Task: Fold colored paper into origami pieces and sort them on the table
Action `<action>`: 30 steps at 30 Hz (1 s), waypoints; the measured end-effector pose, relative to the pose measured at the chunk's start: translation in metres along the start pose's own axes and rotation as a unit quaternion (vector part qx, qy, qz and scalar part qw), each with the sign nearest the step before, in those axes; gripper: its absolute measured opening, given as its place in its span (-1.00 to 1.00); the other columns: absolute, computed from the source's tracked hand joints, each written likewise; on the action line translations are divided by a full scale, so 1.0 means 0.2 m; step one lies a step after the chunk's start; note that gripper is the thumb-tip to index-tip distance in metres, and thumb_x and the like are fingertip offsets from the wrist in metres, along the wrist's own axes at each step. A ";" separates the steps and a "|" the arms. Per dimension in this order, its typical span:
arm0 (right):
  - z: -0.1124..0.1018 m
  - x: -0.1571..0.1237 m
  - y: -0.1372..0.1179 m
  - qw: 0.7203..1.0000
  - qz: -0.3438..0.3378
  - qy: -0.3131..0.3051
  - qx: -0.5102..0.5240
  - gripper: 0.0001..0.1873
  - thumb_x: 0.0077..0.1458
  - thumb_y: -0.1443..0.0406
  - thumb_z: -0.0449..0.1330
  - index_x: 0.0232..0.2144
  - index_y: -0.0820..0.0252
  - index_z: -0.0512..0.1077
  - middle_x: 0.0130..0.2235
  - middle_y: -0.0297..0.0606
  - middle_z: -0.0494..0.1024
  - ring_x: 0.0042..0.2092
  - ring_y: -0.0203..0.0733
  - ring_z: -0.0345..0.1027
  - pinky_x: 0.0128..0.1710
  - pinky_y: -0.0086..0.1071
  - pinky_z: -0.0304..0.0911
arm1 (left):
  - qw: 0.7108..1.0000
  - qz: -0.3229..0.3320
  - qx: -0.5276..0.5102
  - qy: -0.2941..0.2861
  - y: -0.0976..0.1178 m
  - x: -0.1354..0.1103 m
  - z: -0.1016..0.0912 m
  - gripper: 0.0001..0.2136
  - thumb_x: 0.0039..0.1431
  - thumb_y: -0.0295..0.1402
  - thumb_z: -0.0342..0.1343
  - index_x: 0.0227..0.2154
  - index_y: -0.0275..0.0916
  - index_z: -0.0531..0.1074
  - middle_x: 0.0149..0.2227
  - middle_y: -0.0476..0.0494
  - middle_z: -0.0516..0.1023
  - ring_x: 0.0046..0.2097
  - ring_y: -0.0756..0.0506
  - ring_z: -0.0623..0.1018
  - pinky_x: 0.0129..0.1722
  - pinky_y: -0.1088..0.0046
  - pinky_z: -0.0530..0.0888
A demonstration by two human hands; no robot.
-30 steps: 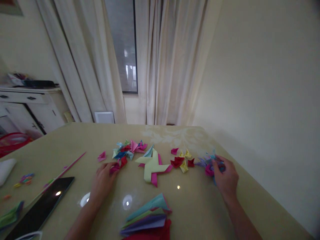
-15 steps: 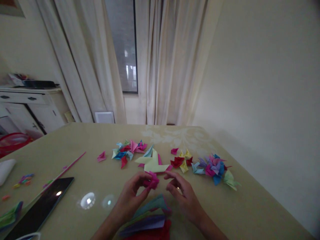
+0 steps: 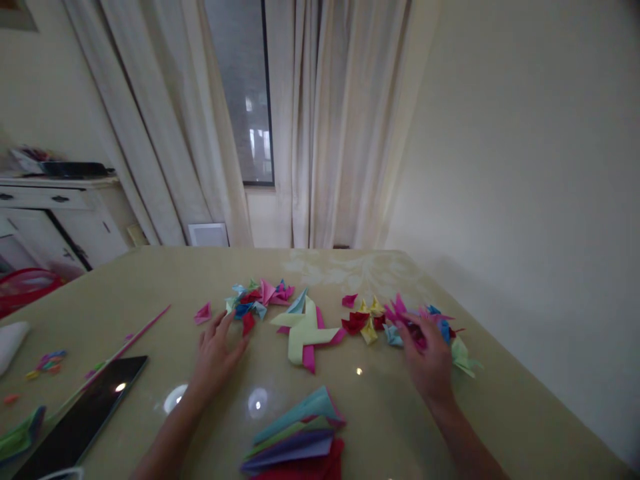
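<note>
My left hand (image 3: pixel 216 348) lies over the table with fingers spread, fingertips close to a red folded piece (image 3: pixel 247 323) at the edge of a heap of small folded paper pieces (image 3: pixel 260 297). My right hand (image 3: pixel 427 353) pinches a pink folded piece (image 3: pixel 399 311) and holds it against a multicoloured cluster of joined paper pieces (image 3: pixel 440 327) on the right. Between the hands lies a crossed yellow and pink folded shape (image 3: pixel 306 330), with a few red and yellow pieces (image 3: pixel 363 323) beside it.
A fan of coloured paper sheets (image 3: pixel 300 437) lies at the near edge of the beige table (image 3: pixel 150 280). A dark tablet (image 3: pixel 83 413) and a pink stick (image 3: pixel 127 343) lie to the left. Curtains, a window and a white cabinet (image 3: pixel 55 213) stand behind.
Half a second ago both hands held a pink piece near the table's middle. Now my right hand has carried it to the cluster on the right and my left hand has gone back toward the heap.
</note>
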State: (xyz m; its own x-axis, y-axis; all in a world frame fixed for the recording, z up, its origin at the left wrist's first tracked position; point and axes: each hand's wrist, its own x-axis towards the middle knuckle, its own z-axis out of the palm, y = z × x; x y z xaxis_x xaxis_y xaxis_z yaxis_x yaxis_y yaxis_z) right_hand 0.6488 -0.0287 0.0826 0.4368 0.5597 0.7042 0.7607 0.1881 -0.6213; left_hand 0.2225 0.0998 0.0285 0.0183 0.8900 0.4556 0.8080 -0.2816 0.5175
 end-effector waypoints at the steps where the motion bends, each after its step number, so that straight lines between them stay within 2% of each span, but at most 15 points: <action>1: -0.02 0.03 0.04 0.999 -0.003 0.027 -0.022 -0.58 0.29 -0.04 0.24 -0.13 0.18 0.60 -0.16 -0.09 0.61 -0.19 0.00 0.48 -0.12 -0.13 0.42 | 0.999 -0.011 0.026 -0.016 -0.03 0.00 0.00 -0.44 0.22 -0.12 0.18 0.24 -0.24 0.47 0.32 -0.47 0.46 0.29 -0.58 0.46 0.22 -0.33 0.43; 3: -0.04 0.06 0.09 0.997 0.002 0.061 -0.051 -0.54 0.29 -0.05 0.23 -0.07 0.21 0.59 -0.13 -0.07 0.56 -0.24 -0.04 0.43 -0.14 -0.11 0.41 | 0.996 -0.026 0.066 -0.058 -0.03 -0.02 0.01 -0.51 0.27 -0.14 0.16 0.23 -0.12 0.50 0.34 -0.38 0.46 0.28 -0.57 0.47 0.15 -0.36 0.45; 5: -0.04 0.07 0.10 0.995 0.004 0.078 -0.062 -0.52 0.29 -0.04 0.22 -0.02 0.22 0.58 -0.10 -0.05 0.52 -0.26 -0.06 0.40 -0.15 -0.11 0.41 | 0.989 -0.023 0.112 -0.093 0.00 -0.04 0.02 -0.60 0.35 -0.15 0.10 0.18 -0.05 0.55 0.34 -0.29 0.46 0.29 -0.51 0.46 0.15 -0.27 0.46; 8: -0.01 0.03 0.05 0.995 -0.017 0.079 -0.053 -0.57 0.31 0.00 0.22 -0.04 0.21 0.59 -0.07 -0.04 0.52 -0.15 0.01 0.42 -0.05 -0.06 0.38 | 0.986 -0.002 0.144 -0.085 0.07 -0.05 0.04 -0.66 0.39 -0.14 0.08 0.10 -0.06 0.59 0.27 -0.29 0.50 0.24 -0.43 0.48 0.13 -0.11 0.48; 11: 0.05 -0.04 -0.04 0.999 -0.024 0.027 -0.018 -0.65 0.33 0.06 0.22 -0.04 0.17 0.58 -0.04 -0.06 0.52 -0.12 0.01 0.43 -0.08 -0.09 0.41 | 0.992 0.016 0.109 -0.058 0.10 -0.04 0.06 -0.68 0.37 -0.15 0.08 0.03 -0.12 0.60 0.10 -0.31 0.58 0.10 -0.40 0.56 0.07 -0.04 0.50; 15: 0.14 -0.18 -0.17 0.997 -0.037 -0.068 0.031 -0.76 0.35 0.18 0.22 -0.02 0.10 0.58 -0.01 -0.08 0.54 -0.15 -0.04 0.44 -0.19 -0.19 0.43 | 0.998 0.039 0.017 -0.055 0.09 -0.01 0.05 -0.74 0.35 -0.20 0.03 -0.22 -0.14 0.62 -0.16 -0.23 0.66 -0.09 -0.31 0.64 -0.03 0.09 0.55; 19: 0.19 -0.27 -0.24 0.984 -0.066 -0.149 0.078 -0.80 0.38 0.25 0.19 -0.03 0.03 0.59 -0.02 -0.12 0.56 -0.06 -0.02 0.49 -0.09 -0.19 0.46 | 0.998 0.043 -0.023 -0.036 0.11 -0.02 0.00 -0.74 0.38 -0.17 0.00 -0.20 -0.13 0.56 -0.19 -0.20 0.70 -0.14 -0.25 0.67 -0.07 0.19 0.58; 21: 0.20 -0.29 -0.26 0.973 -0.067 -0.193 0.107 -0.81 0.40 0.24 0.18 -0.04 0.02 0.59 -0.04 -0.15 0.58 -0.07 -0.04 0.51 -0.08 -0.22 0.47 | 0.996 0.061 -0.058 -0.017 0.17 -0.06 -0.02 -0.75 0.41 -0.14 0.00 -0.16 -0.13 0.52 -0.17 -0.20 0.71 -0.13 -0.24 0.69 -0.08 0.21 0.60; 23: 0.20 -0.30 -0.28 0.958 -0.052 -0.243 0.144 -0.78 0.42 0.20 0.18 0.02 0.01 0.57 -0.07 -0.18 0.60 -0.16 -0.10 0.51 -0.15 -0.27 0.46 | 0.986 0.119 -0.112 -0.018 0.27 -0.12 -0.03 -0.77 0.45 -0.16 0.02 -0.15 -0.12 0.51 -0.17 -0.18 0.71 -0.14 -0.21 0.69 -0.10 0.27 0.60; 27: 0.21 -0.32 -0.31 0.918 0.009 -0.320 0.235 -0.52 0.42 0.04 0.19 0.28 0.03 0.41 0.02 -0.16 0.62 -0.18 -0.13 0.52 -0.16 -0.29 0.47 | 0.940 0.275 -0.179 -0.097 0.51 -0.26 -0.03 -0.81 0.52 -0.30 0.02 -0.18 -0.10 0.53 -0.23 -0.11 0.68 -0.17 -0.13 0.66 -0.13 0.38 0.56; 30: 0.21 -0.32 -0.33 0.899 0.022 -0.346 0.267 -0.50 0.38 0.02 0.25 0.25 0.04 0.45 -0.01 -0.17 0.64 -0.17 -0.14 0.53 -0.13 -0.30 0.46 | 0.919 0.313 -0.186 -0.153 0.61 -0.32 -0.03 -0.85 0.51 -0.38 0.05 -0.14 -0.10 0.53 -0.22 -0.08 0.69 -0.17 -0.12 0.64 -0.13 0.41 0.53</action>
State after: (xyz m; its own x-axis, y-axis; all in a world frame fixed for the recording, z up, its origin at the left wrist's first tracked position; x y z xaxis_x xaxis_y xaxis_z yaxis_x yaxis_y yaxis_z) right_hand 0.5505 -0.0428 0.0630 -0.0833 0.9092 0.4080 0.3305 0.4115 -0.8494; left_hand 0.3165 0.0070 0.0670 0.6218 0.5553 0.5523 0.3273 -0.8249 0.4608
